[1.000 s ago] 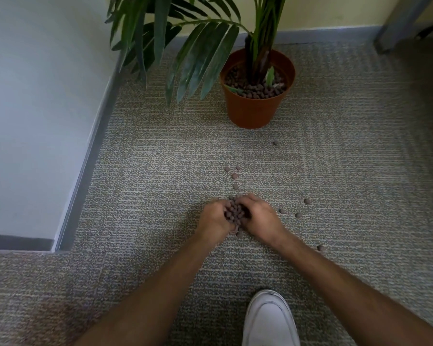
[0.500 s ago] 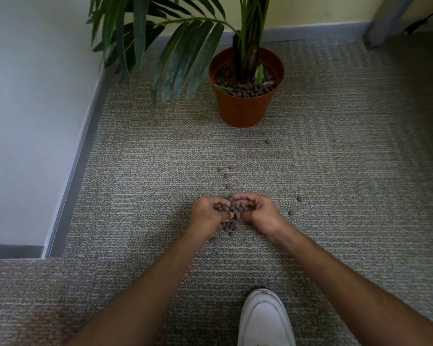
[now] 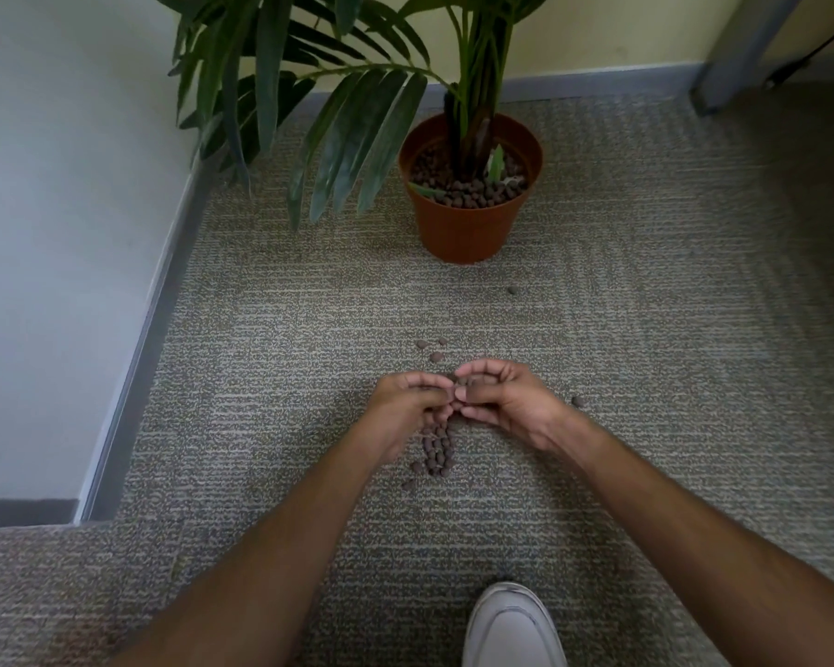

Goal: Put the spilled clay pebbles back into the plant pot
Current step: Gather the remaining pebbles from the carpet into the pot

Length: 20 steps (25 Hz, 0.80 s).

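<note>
Mid-frame, left hand (image 3: 412, 406) and right hand (image 3: 504, 402) cupped fingertip-to-fingertip, seemingly scooping pebbles (image 3: 436, 450) for the upper-centre pot (image 3: 468, 223); contents hidden, cannot tell.

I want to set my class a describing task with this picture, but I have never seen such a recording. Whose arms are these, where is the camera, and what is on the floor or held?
The camera sits on a person's head, looking forward and down, so the two bare arms are theirs. The left hand and right hand meet low over a carpet, fingers curled together; whether they hold anything is hidden. Beneath them lies a small pile of clay pebbles, with a few strays nearby. Beyond stands an orange plant pot, topped with the same pebbles. A white shoe shows at the bottom.
</note>
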Motion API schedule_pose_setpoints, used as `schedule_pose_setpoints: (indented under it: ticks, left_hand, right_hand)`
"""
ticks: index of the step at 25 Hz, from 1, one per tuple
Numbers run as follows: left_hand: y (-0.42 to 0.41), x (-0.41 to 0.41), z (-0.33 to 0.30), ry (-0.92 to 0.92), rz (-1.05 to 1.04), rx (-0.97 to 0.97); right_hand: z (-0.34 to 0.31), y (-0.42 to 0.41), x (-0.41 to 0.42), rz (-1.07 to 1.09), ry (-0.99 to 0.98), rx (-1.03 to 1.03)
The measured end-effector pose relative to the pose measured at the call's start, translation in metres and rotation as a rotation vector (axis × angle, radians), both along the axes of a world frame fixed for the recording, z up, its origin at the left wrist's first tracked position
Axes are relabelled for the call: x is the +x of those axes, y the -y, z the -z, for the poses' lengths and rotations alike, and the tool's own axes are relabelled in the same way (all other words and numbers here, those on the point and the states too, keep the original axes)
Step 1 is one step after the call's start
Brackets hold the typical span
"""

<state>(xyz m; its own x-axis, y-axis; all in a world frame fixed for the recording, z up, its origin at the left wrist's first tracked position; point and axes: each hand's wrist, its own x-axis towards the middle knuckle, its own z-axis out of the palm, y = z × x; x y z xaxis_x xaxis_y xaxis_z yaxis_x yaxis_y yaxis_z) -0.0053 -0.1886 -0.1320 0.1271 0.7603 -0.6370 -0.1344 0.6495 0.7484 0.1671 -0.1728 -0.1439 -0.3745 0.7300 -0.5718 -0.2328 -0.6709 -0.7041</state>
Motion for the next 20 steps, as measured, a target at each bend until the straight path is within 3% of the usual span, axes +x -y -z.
schedule_pose_setpoints:
  ticks: [6, 10, 15, 18, 20]
  left_hand:
    - [-0.051, 0.012, -0.029, 0.142, -0.101, -0.002]
    - [-0.108, 0.022, -0.061, 0.296, -0.282, -0.017]
    - [-0.156, 0.028, -0.101, 0.514, -0.487, -0.069]
    - [-0.176, 0.028, -0.111, 0.452, -0.537, -0.060]
    - [-0.188, 0.031, -0.114, 0.390, -0.575, -0.046]
  right_hand:
    - [-0.046, -0.058, 0.003, 0.110, -0.112, -0.045]
    - [-0.087, -0.128, -0.006, 0.328, -0.034, 0.026]
    - [-0.123, -0.194, -0.005, 0.414, 0.265, 0.240]
    - [-0.123, -0.214, 0.002, 0.365, 0.468, 0.218]
    - [-0.121, -0.219, 0.008, 0.341, 0.499, 0.198]
